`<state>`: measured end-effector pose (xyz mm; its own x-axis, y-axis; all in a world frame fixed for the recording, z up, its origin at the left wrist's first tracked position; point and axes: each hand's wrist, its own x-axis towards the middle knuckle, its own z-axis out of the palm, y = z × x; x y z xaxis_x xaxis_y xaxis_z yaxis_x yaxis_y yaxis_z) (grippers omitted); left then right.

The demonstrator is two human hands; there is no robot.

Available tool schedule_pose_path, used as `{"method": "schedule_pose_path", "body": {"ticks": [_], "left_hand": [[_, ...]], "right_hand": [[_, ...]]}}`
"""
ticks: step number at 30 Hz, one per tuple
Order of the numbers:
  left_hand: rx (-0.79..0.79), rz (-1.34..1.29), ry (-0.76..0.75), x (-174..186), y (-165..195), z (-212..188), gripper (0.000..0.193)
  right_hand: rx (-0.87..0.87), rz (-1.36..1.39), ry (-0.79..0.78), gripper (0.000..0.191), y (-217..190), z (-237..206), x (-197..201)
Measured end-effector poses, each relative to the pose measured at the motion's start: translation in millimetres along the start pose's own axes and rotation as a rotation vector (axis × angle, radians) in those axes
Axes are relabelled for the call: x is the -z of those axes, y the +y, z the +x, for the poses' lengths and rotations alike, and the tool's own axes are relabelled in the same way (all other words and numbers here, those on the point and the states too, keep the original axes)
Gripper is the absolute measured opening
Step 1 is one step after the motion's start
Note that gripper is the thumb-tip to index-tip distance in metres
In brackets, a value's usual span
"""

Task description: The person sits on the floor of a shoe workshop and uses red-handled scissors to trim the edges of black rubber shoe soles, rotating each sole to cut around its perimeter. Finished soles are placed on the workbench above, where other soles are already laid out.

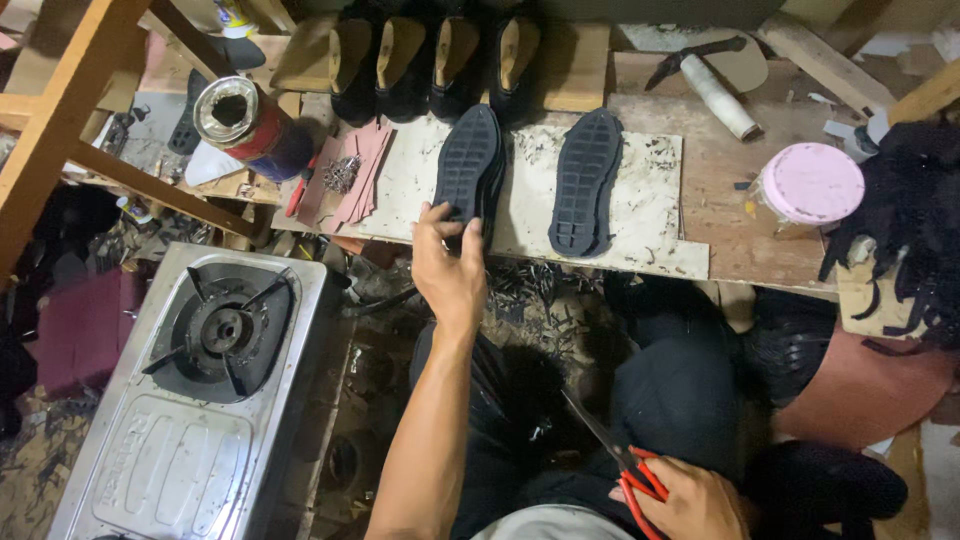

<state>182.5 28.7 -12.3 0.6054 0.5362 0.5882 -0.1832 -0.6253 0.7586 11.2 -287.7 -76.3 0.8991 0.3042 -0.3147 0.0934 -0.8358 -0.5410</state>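
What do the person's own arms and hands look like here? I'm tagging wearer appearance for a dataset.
Both are bare: the left hand and its forearm show no glove, sleeve, watch or ring. The right hand is also ungloved, with no ring visible; its arm lies outside the frame.

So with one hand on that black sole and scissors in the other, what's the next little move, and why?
Probably lift the left sole off the bench and bring it toward the scissors. The left hand already grips its near end on the stained board, while the right hand holds the red-handled scissors low by the lap, well apart from it.
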Motion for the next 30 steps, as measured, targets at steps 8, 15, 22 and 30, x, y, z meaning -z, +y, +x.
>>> {"method": "schedule_pose_path", "body": {"ticks": [8, 15, 22, 30], "left_hand": [[-0.090, 0.175, -0.191, 9, 9, 6, 0.017], [-0.103, 0.155, -0.214, 17, 8, 8, 0.013], [-0.138, 0.182, -0.237, 20, 14, 12, 0.018], [-0.273, -0.049, -0.174, 69, 66, 2, 0.015]], "right_hand": [[-0.173, -0.057, -0.065, 0.070, -13, 6, -5], [-0.152, -0.136, -0.097, 0.072, -21, 12, -6], [-0.245, -0.085, -0.137, 0.071, -35, 14, 8], [-0.523, 0.558, -0.095, 0.052, -16, 20, -11]]}}
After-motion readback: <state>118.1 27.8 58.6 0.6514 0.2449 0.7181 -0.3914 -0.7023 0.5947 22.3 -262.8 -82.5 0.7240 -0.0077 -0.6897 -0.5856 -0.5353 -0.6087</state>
